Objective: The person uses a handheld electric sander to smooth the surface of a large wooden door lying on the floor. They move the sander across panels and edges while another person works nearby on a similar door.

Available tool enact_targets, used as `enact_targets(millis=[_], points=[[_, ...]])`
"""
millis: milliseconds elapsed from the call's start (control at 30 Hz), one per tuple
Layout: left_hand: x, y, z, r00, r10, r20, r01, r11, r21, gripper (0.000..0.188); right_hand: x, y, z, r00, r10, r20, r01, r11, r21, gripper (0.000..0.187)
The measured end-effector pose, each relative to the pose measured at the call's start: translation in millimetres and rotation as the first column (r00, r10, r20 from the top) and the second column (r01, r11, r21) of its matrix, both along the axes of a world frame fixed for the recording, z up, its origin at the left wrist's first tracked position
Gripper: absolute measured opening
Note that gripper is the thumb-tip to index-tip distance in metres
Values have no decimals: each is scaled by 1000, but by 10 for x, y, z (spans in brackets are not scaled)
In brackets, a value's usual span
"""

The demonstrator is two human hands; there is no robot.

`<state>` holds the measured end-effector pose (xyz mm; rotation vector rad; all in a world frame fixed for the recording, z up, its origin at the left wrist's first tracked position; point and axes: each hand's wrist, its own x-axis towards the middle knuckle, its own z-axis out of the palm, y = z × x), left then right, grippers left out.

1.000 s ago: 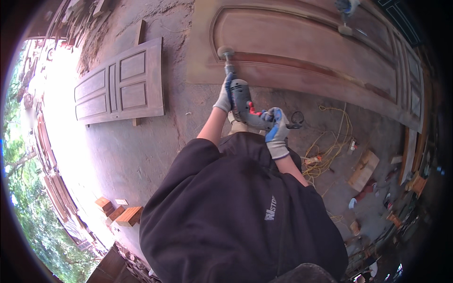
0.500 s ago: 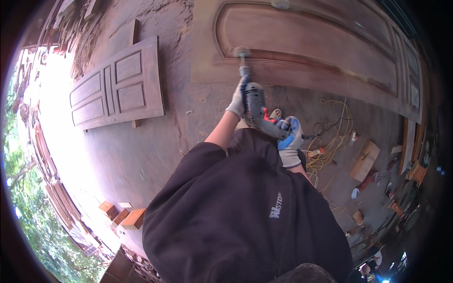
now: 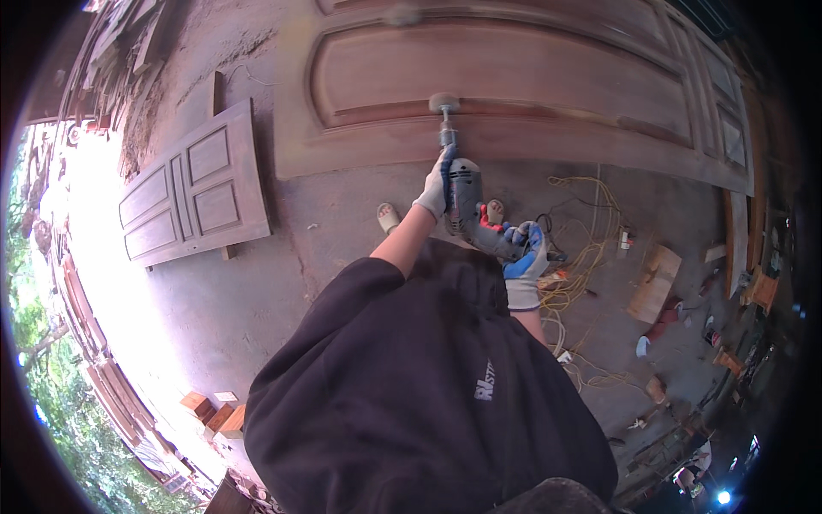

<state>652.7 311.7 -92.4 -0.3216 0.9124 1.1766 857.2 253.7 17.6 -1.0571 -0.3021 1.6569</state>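
Both my hands, in white and blue work gloves, hold a grey power drill [image 3: 465, 190] with red parts. My left hand [image 3: 437, 184] is wrapped round its front end, near the chuck. On the rear handle my right hand [image 3: 528, 255] is closed. A round sanding head [image 3: 444, 103] on the drill's shaft rests against the moulding of a large brown panelled wooden door [image 3: 505, 73], which lies in front of me. Where exactly the head touches is hard to make out.
A second panelled door [image 3: 197, 184] stands at the left. Tangled yellow cord [image 3: 591, 257] lies on the floor to my right, near a wooden board [image 3: 655, 283]. Several wooden blocks [image 3: 221, 418] sit at the lower left. A round blurred object [image 3: 402, 14] is on the large door.
The sanding head has moved right along the door's moulding, away from the panel's left corner. The whole view has shifted, and both my sandalled feet now show.
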Motion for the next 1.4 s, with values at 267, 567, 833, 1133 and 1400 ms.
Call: enact_targets(millis=[267,567,833,1133,1400], points=[[2158,1371,-37,986,-140,-88,137,990,-37,49,1771,884,148,959,-270,85,271,962,-9,22],[1467,716,261,995,-14,-96,20,998,63,44,1372,729,32,998,-60,-2,60,996,-69,21],[1448,736,317,998,-4,-55,9,997,82,46,1351,832,-107,985,-33,170,57,989,-139,23],[2136,1290,105,980,-117,160,93,984,152,39,1795,858,117,942,-255,218,261,965,2,26],[1183,521,284,987,159,-36,-155,983,102,39,1103,760,66,983,55,173,-46,997,-54,26]])
